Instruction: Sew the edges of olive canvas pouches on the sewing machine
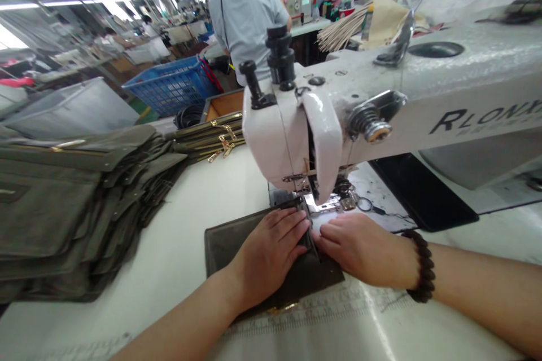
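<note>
A dark olive fabric piece (226,240) lies on the white table, its far edge at the needle area of a white sewing machine (271,135). My left hand (273,245) rests flat on top of it, fingers stretched toward the presser foot. At the piece's right edge, my right hand (359,248) has its fingers curled together, with thumb and forefinger against the fabric. A brown bead bracelet (420,266) circles the right wrist. Gold-coloured metal shows along the near edge of the fabric piece, partly hidden. The needle tip cannot be made out.
Left of me lies a stack of olive fabric panels (46,208); behind it are more pieces with gold zipper pulls (226,146). A black phone-like slab (423,192) lies under the machine arm. Beyond stand a blue crate (169,87) and a person in a light blue shirt (249,17).
</note>
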Available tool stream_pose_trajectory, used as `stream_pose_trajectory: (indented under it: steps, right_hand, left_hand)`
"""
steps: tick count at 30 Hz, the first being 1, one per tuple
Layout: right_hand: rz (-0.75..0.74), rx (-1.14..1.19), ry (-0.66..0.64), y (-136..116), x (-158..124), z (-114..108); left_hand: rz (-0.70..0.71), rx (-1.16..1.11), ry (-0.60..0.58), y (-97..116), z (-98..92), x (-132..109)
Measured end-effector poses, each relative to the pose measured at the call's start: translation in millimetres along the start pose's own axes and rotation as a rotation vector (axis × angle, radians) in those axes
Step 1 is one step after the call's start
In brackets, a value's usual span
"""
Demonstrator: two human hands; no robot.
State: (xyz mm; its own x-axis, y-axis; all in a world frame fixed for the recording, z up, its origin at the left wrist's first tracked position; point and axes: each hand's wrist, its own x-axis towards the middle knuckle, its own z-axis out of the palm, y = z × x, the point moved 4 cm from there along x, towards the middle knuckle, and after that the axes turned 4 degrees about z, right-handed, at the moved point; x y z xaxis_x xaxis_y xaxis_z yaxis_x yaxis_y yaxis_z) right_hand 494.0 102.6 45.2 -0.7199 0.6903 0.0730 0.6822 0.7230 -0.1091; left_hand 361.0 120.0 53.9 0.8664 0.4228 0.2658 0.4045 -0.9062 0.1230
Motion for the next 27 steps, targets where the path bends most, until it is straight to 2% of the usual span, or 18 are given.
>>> stream_pose_trajectory:
  steps: [2, 6, 15, 23, 27]
  right_hand:
    - [-0.04, 0.002, -0.033, -1.5, -2.2, 1.4]
    - [-0.013, -0.022, -0.07, -2.4, -3.3, 1.5]
    - [0.033, -0.015, -0.046, -3.7, -5.8, -0.3]
    - [0.149, 0.016, -0.043, 1.0, -3.8, 2.4]
    - [0.078, 0.027, -0.09, 2.5, -6.9, -3.4]
  left_hand:
    - [-0.012, 0.04, -0.027, 2.1, 1.5, 1.3]
    - [-0.075, 0.049, -0.051, 4.6, 4.9, 2.2]
    - [-0.11, 0.021, -0.047, 7.1, 8.2, 0.9]
    - [-0.077, 0.015, -0.083, -0.8, 8.4, 7.5]
    - [-0.052, 0.004, -0.077, 0.4, 4.3, 6.6]
